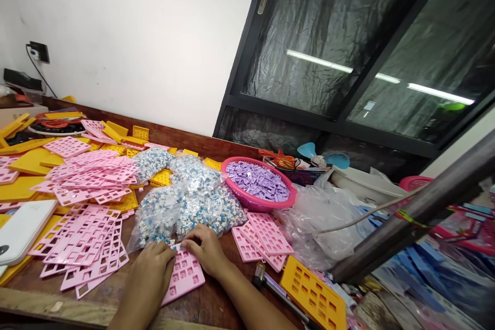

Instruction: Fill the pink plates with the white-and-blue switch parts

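Pink plastic grid plate (184, 274): switch-fitting in hand. Left hand (149, 273) pins it, fingers curled; right hand (206, 248) pinches a small piece, likely pressing next.

both hands (176, 263) on pink plate (185, 276), switch bags (185, 201)

- The grid plate (184, 274) under both hands is pink, pierced with rows of square holes.
- The stacked grid plates (83, 247) to the left are the same pink.
- The flat plates (27, 162) behind them are yellow, and so is the grid plate (313, 296) at the right.
- The small parts in clear bags (185, 201) are white and blue.
- The basket (258, 200) is pink, and the pieces in it (257, 180) are pale purple.
- The surface (216, 304) is dark reddish-brown wood.
- The wall (147, 36) is white.
- The window frame (247, 46) is black.
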`<action>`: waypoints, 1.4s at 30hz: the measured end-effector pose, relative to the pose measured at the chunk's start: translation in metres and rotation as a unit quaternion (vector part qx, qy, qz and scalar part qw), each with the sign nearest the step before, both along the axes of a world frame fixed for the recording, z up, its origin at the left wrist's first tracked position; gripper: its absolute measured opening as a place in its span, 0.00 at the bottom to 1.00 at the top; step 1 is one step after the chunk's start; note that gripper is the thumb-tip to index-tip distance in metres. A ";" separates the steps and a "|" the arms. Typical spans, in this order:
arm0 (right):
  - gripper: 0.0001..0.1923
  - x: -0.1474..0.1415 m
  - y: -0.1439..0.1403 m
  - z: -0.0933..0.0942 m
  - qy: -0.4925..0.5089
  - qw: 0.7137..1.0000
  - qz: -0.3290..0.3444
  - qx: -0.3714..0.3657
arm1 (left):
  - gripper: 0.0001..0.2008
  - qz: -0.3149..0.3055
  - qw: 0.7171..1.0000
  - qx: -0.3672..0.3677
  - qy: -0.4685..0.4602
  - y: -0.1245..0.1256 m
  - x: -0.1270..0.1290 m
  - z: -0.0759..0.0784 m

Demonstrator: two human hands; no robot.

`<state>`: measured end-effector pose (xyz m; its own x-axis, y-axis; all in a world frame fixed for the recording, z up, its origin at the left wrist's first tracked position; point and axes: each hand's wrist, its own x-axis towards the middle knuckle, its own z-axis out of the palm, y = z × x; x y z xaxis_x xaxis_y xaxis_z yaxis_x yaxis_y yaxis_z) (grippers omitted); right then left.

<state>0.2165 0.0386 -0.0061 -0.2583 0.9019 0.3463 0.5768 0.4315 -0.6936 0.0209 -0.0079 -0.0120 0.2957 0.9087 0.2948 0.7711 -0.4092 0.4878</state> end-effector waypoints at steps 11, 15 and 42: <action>0.09 0.022 0.004 0.009 -0.069 0.994 0.077 -0.030 | 0.18 0.013 0.990 -0.037 0.133 -0.002 0.006 0.019; 0.08 0.021 0.003 0.007 -0.086 0.994 0.060 -0.021 | 0.18 0.018 0.982 -0.038 0.184 -0.003 0.009 0.019; 0.11 0.012 -0.011 0.021 -0.110 0.986 0.120 -0.019 | 0.16 -0.014 0.997 -0.068 -0.038 0.011 -0.072 -0.001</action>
<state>0.2288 0.0275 0.0153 -0.5313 0.8167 0.2252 0.6001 0.5504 -0.5804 -0.0513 0.0031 -0.0132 0.3031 0.9336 0.1911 0.7195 -0.3557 0.5965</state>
